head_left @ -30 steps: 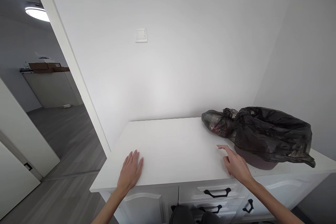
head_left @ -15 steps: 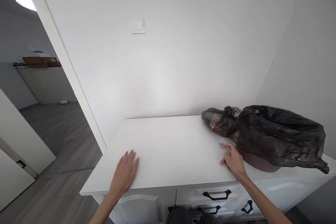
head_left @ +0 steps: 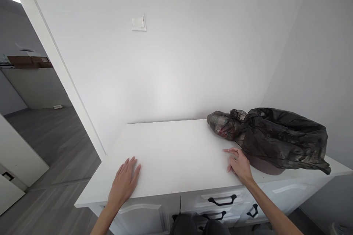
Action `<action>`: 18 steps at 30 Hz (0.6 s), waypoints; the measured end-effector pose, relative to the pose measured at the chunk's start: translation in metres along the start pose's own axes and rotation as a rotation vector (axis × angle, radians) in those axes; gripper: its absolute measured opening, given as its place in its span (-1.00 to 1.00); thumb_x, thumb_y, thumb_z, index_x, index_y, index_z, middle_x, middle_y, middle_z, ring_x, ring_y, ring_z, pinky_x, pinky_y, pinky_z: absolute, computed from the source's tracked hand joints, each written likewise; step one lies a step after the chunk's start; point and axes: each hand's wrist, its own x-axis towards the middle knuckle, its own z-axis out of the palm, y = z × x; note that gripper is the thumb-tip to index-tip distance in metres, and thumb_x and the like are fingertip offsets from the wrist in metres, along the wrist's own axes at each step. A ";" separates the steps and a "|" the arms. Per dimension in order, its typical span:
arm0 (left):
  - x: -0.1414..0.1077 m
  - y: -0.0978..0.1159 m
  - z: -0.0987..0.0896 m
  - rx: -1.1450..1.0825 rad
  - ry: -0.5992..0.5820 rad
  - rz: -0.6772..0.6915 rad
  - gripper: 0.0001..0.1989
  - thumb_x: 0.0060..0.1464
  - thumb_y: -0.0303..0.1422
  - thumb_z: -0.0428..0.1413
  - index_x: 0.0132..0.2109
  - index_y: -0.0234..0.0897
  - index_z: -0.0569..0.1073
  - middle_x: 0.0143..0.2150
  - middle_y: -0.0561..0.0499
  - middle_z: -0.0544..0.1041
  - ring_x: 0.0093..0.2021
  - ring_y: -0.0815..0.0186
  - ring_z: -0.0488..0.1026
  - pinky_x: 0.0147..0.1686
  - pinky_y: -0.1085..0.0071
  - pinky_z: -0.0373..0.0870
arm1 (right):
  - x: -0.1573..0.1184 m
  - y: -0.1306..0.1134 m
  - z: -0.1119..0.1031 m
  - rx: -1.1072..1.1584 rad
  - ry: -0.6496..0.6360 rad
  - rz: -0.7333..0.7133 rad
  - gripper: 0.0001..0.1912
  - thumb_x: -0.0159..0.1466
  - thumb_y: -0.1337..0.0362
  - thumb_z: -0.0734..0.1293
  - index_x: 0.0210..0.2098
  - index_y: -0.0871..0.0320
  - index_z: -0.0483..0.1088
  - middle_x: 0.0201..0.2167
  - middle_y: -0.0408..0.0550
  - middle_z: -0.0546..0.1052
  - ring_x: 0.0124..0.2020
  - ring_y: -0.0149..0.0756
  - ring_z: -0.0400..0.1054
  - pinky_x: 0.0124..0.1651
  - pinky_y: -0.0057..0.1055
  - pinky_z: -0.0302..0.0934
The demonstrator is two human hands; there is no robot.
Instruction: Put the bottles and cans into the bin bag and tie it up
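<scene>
My left hand [head_left: 123, 182] rests on the left part of the white countertop [head_left: 171, 154], fingers stretched out and holding nothing. Toward the right, my right hand [head_left: 238, 165] is at the countertop with its index finger extended to the left and the other fingers partly bent; nothing shows in it. Just beyond it stands a brownish round bin [head_left: 266, 165], draped in a black plastic bag [head_left: 284, 137]. A smaller knotted dark bag [head_left: 224, 125] lies against it near the wall, with colourful bits showing through.
Below the countertop are white cabinet drawers with black handles [head_left: 222, 201]. A light switch [head_left: 139, 22] is on the wall behind. To the left, a doorway opens onto a grey wood floor [head_left: 68, 143], with cardboard boxes [head_left: 27, 61] on a ledge in the far room.
The view has swung slightly to the right, so everything sits a little further left in the picture. Both hands keep nearly the same pose on the countertop.
</scene>
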 end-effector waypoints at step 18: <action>0.002 -0.003 0.003 -0.006 0.012 -0.010 -0.39 0.40 0.03 -0.18 0.33 -0.23 0.38 0.43 -0.08 0.35 0.47 0.04 0.19 0.43 -0.03 0.17 | 0.007 0.005 0.002 -0.149 0.004 -0.060 -0.74 0.18 0.26 0.13 -0.18 0.08 0.35 0.02 -0.02 0.63 -0.75 -0.42 0.29 -0.22 -0.27 0.33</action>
